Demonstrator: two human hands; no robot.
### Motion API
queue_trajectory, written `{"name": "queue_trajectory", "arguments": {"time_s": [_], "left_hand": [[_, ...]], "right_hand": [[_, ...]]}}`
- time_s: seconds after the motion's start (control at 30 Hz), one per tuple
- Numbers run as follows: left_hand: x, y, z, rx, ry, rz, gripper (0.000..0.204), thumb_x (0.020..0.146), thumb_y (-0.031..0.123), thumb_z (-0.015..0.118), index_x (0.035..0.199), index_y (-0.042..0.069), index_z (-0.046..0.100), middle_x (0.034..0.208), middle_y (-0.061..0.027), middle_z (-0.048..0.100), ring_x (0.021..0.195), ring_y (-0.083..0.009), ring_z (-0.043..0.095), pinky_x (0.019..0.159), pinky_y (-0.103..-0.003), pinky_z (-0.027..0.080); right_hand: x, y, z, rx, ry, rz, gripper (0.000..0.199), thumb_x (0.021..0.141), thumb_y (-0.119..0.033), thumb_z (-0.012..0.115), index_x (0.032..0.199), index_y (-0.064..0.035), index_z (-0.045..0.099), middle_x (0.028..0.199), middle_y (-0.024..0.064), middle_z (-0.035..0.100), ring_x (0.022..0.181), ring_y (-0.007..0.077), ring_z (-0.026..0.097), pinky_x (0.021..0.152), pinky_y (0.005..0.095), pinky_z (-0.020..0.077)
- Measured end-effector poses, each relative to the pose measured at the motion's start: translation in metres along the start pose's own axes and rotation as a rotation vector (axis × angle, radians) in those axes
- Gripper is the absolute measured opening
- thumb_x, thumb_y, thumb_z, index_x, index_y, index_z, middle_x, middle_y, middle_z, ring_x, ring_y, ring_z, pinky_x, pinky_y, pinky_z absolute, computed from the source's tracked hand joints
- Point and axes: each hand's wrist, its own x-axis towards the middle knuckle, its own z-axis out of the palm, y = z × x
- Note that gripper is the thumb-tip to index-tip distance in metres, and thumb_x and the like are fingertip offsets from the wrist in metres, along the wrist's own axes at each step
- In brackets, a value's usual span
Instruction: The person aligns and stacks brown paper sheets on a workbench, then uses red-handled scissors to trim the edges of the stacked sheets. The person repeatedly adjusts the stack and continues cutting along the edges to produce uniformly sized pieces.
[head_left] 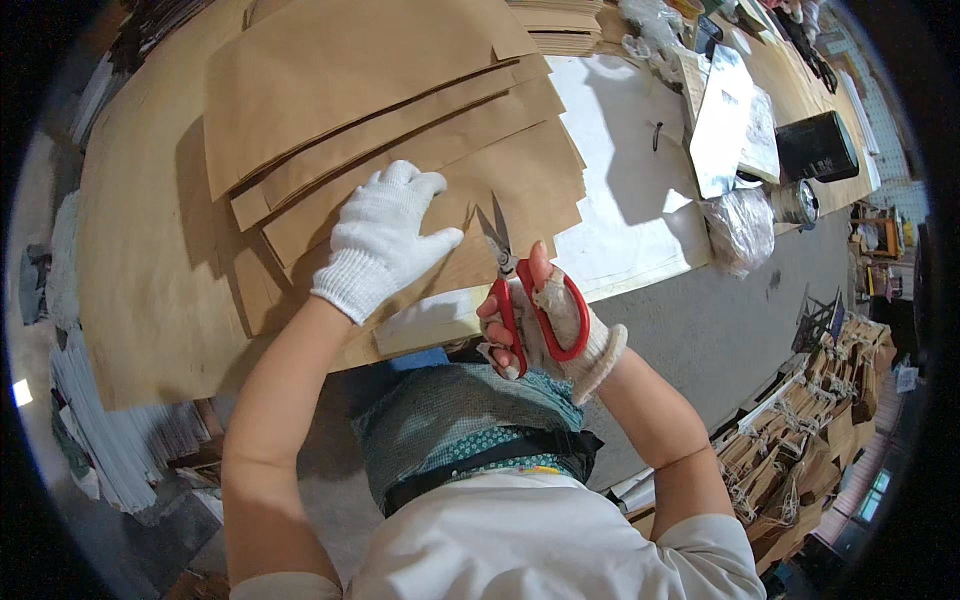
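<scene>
- My left hand (385, 240), in a white glove, lies open and flat on the fanned brown paper sheets (400, 130) near the worktop's (150, 250) front edge.
- My right hand (545, 325) grips red-handled scissors (520, 290), fingers through the loops, blades open at the sheets' front edge.
- A white sheet (630, 190) lies to the right.
- A dark tin (815, 145) sits near the right edge.

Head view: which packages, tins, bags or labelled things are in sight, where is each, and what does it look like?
Dark tin: far right of the table, boxy, dark green-black.
Round can: right table edge, below the dark tin, silvery, lying on its side.
Clear plastic bag: right table edge, crumpled, see-through.
Silver pouch: upper right, flat, shiny grey.
Paper bags: floor, lower right, brown, bundled.
No screens or signs.
</scene>
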Motion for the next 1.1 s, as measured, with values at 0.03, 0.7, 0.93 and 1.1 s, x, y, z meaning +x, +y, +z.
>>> {"name": "queue_trajectory", "arguments": {"time_s": [0.03, 0.7, 0.93, 1.1], "left_hand": [[0.002, 0.002, 0.0, 0.024, 0.003, -0.012, 0.051, 0.08, 0.038, 0.078, 0.121, 0.013, 0.06, 0.117, -0.0134, 0.057, 0.111, -0.0339, 0.058, 0.094, -0.045, 0.05], [-0.003, -0.031, 0.003, -0.346, -0.037, 0.112, 0.035, 0.083, 0.016, 0.073, 0.115, 0.008, 0.062, 0.103, -0.0095, 0.062, 0.093, -0.0204, 0.063, 0.083, -0.034, 0.053], [0.018, -0.048, -0.02, -0.557, -0.36, 0.029, 0.044, 0.084, 0.027, 0.074, 0.122, 0.006, 0.064, 0.11, -0.0104, 0.063, 0.1, -0.0203, 0.061, 0.091, -0.032, 0.05], [0.016, -0.049, -0.016, -0.537, -0.305, 0.077, 0.05, 0.085, 0.029, 0.074, 0.126, 0.004, 0.063, 0.111, -0.0114, 0.062, 0.101, -0.0193, 0.061, 0.089, -0.031, 0.052]], "right_hand": [[0.002, -0.004, -0.004, -0.007, -0.032, 0.005, 0.096, 0.084, -0.088, 0.032, 0.099, 0.0013, 0.063, 0.068, 0.0087, 0.061, 0.056, 0.0234, 0.063, 0.051, 0.0324, 0.0533], [-0.013, -0.011, -0.047, -0.401, 0.323, -0.205, 0.052, 0.099, -0.062, 0.049, 0.086, -0.0116, 0.054, 0.062, -0.0018, 0.048, 0.042, 0.0128, 0.045, 0.036, 0.0278, 0.0348], [0.033, 0.079, 0.05, -0.739, -0.117, 0.007, 0.071, 0.094, -0.07, 0.049, 0.106, -0.0008, 0.058, 0.07, 0.007, 0.061, 0.059, 0.0178, 0.063, 0.052, 0.0296, 0.0496], [0.069, 0.097, 0.08, -0.715, 0.047, 0.024, 0.069, 0.094, -0.069, 0.052, 0.101, -0.0007, 0.058, 0.067, 0.0042, 0.055, 0.051, 0.0152, 0.057, 0.044, 0.0284, 0.0479]]}}
